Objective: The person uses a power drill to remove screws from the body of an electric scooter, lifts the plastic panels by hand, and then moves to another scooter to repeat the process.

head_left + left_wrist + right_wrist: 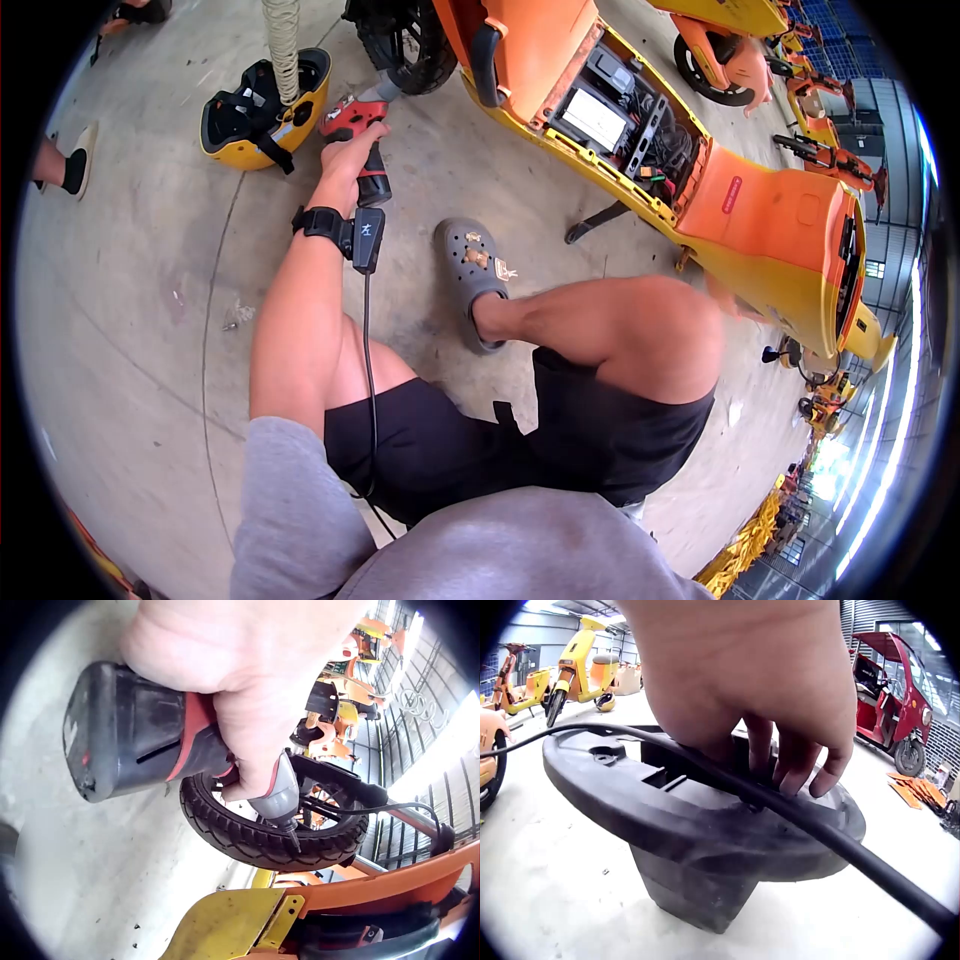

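Observation:
My left hand (pixel 348 162) grips a red and black power drill (pixel 373 184) beside the front wheel (pixel 408 45) of an orange and yellow scooter. In the left wrist view, that hand (pixel 251 682) wraps round the drill (pixel 139 731), whose thin bit appears in front of the tyre (pixel 225 832); contact cannot be told. In the right wrist view, my right hand (pixel 750 682) holds a black plastic part (pixel 697 832) with a wide curved rim and a boxy lower section, its fingers curled into the top. A black cable (pixel 840 844) crosses in front. The head view hides that part.
The scooter's open body (pixel 600 115) shows a compartment with wires. An upturned yellow helmet (pixel 315 75) lies left of the drill, under a coiled hose (pixel 283 45). Another person's foot (pixel 78 172) is at the far left. A red three-wheeler (pixel 900 697) stands further off.

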{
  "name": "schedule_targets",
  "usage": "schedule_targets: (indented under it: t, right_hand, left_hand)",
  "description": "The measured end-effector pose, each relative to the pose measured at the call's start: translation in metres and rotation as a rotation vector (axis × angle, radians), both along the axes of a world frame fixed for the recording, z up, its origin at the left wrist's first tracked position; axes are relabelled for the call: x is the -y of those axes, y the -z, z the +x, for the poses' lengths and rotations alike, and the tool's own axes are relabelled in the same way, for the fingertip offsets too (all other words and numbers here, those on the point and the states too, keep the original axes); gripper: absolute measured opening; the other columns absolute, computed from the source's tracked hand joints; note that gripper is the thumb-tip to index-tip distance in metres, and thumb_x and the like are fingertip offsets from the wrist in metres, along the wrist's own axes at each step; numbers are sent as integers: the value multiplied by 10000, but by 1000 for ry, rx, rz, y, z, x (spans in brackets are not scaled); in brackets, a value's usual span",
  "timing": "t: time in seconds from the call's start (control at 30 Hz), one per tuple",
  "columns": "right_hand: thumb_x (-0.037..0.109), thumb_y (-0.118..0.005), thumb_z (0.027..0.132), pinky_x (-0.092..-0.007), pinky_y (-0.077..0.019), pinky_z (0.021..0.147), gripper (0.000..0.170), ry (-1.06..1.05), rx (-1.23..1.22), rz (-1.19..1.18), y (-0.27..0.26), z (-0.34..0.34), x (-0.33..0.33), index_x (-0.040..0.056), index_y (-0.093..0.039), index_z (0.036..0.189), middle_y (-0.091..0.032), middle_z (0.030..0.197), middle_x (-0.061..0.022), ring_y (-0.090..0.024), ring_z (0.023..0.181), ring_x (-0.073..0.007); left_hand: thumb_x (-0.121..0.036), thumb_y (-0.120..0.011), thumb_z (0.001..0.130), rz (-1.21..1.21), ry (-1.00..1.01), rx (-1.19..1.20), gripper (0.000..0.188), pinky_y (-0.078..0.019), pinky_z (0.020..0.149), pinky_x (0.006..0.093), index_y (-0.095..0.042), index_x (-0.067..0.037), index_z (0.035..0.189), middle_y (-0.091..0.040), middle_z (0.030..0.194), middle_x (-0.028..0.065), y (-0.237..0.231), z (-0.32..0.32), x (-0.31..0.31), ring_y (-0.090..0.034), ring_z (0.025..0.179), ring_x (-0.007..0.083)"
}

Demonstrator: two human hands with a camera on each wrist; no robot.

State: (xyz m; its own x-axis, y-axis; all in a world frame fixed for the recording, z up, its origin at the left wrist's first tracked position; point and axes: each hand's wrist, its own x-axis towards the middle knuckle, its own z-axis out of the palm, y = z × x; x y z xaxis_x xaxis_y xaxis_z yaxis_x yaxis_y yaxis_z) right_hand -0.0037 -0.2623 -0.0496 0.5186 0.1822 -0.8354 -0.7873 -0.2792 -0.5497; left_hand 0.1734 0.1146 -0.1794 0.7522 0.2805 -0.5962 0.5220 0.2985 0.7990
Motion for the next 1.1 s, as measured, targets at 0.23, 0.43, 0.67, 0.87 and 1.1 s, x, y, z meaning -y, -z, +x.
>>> schedule_targets:
  t: [0.23,0.43,0.67,0.87,1.1]
  right_hand:
    - [229,-673,810,-337,-473,696,375,54,-61,-273,-21,-88,75,10,-615,1108,-637,1037,-156,-599,868,-211]
    - [235,-697,791,-354,-487,749,418,-157,-452,-794,-84,-293,188,12,-607,1133,-633,1087,-169,-609,937,-226]
    - [229,-701,816,-407,-483,817,360,-230,73,-1262,-126,-281,231,-3,-606,1074,-629,1050,-226,-610,974,-324]
    - [216,-540,967,-320,-452,903,332,-50,1368,-1472,-169,17,230,-6,-571,1212,-605,1191,-167,-592,1050,-266]
    - [598,-443,915,-384,-312,1054,608,98,1458,-2048,-150,82,264,116,-594,1252,-563,1291,-91,-484,1226,-285]
  left_hand:
    - [-213,-815,631,-33,-74,-22,323,-439,572,306,-630,-48,838,-557,770,5,-6,0,3,-523,629,127]
    - [-224,-813,630,12,-59,38,314,-442,566,310,-647,-31,815,-572,780,23,-13,0,3,-530,641,129]
    - [-235,-811,655,-111,22,-40,362,-455,562,310,-621,-41,894,-542,788,13,-23,-10,-3,-522,622,134]
    - [-263,-784,731,-379,-27,-140,440,-507,518,338,-449,-95,962,-505,688,56,-58,-35,30,-544,546,183]
    - [-374,-781,759,-425,-179,-195,438,-522,521,338,-462,-115,911,-499,669,51,-84,-81,89,-548,552,187]
